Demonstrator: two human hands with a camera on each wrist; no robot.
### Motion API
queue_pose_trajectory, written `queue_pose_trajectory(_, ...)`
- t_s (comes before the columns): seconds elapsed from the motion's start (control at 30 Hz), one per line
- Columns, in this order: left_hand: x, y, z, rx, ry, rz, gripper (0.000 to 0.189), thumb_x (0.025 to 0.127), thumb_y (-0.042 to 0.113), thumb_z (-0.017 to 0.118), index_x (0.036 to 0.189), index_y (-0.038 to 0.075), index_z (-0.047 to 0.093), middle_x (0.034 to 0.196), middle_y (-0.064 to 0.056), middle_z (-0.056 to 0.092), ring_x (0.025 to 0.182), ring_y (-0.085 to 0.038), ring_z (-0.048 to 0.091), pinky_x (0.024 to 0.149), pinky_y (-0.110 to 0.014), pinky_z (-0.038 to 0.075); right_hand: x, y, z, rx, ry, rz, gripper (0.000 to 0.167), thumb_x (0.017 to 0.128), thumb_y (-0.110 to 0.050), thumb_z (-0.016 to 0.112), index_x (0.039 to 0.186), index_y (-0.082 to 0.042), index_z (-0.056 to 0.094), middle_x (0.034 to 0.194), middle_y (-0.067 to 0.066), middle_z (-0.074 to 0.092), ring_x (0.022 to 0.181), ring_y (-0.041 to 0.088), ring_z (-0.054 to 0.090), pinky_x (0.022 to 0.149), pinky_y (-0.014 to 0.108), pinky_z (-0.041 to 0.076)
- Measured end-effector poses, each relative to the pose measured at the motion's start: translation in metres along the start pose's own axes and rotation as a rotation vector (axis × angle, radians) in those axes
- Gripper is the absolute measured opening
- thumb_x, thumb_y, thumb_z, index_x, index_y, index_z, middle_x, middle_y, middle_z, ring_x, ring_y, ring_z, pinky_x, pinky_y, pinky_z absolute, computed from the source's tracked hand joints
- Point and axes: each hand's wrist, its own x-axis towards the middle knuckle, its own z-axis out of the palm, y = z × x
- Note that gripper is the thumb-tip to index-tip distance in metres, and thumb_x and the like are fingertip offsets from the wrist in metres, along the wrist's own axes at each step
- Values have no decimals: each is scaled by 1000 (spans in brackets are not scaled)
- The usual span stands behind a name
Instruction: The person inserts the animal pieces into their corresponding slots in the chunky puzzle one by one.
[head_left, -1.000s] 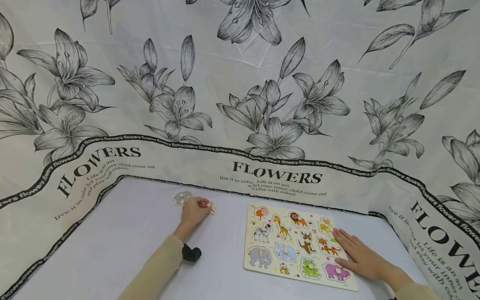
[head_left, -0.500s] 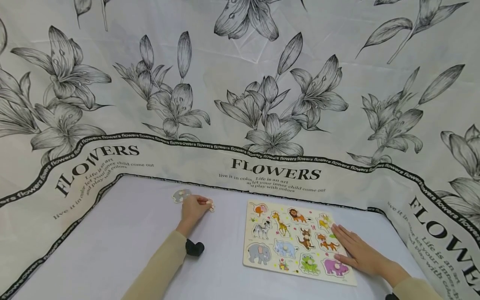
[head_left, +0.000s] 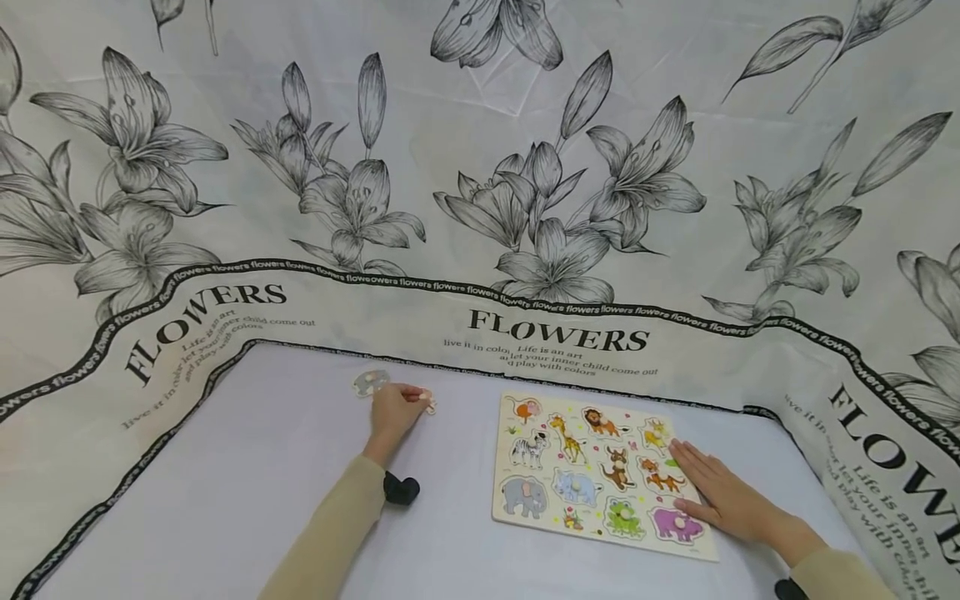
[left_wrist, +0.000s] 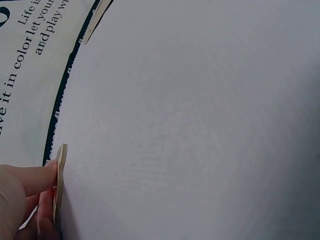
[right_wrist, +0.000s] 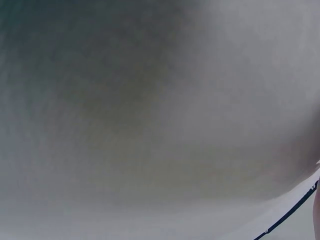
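Observation:
At the left of the head view, my left hand [head_left: 394, 419] pinches a small flat wooden puzzle piece [head_left: 431, 402] between thumb and fingers. The left wrist view shows the same puzzle piece [left_wrist: 61, 175] standing edge-on, so its picture is hidden. Just behind that hand lies a grey elephant piece [head_left: 370, 382], partly covered by it. My right hand [head_left: 726, 500] rests with extended fingers along the right edge of a wooden animal puzzle board [head_left: 503, 467]. On the board, a blue rhino [head_left: 576, 486], a green frog [head_left: 624, 520] and a purple hippo [head_left: 678, 526] show knobs.
A white cloth [head_left: 247, 467] covers the table. Behind it rises a flower-printed curtain [head_left: 420, 333] with a black border. A black strap part [head_left: 401, 490] sticks out at my left cuff. The right wrist view shows mostly blurred pale cloth [right_wrist: 240, 90].
The head view has shifted a little. My left hand has moved slightly right of the elephant piece and turned the piece it pinches. The right hand stays at the board's edge.

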Motion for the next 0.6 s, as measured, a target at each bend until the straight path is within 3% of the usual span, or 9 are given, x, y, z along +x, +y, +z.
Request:
queue_pose_trajectory(0.3,-3,9,0,-15,32,18,14,79,11,77,88,0,75,79,-12,73,68,-17,64,58,-25,48,-1,2,-1,6,-6,11,78,91,-36,63,150,0,26,156,18,28,138,-14,-18,106,4,-14)
queue_pose_trajectory(0.6,-5,10,-1,52,32,25,14,82,14,75,88,2,76,81,-11,73,72,-20,66,62,-30,50,1,3,0,28,-27,28,77,92,-37,61,150,0,25,153,22,31,136,-16,-19,105,3,-15)
